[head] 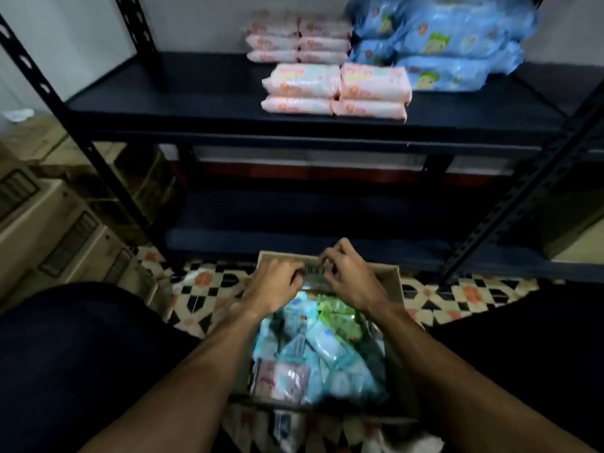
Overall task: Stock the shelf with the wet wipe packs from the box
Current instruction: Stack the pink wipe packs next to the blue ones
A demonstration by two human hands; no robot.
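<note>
At six o'clock, over the far end of the box (396, 277), the left hand (276, 282) pinched one end of a barcoded pack (315, 273) and the right hand (351, 276) the other, fingers (330, 256) curled, with more wet wipe packs (313, 348) heaped below. Such packs looked light, soft and slick, best gripped across both short ends; the shelf (196, 93) at twelve o'clock carried pink stacks (336, 89).

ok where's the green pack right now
Head view: the green pack lies in the box, toward its far right, close by the right hand and beside pale blue packs.
</note>
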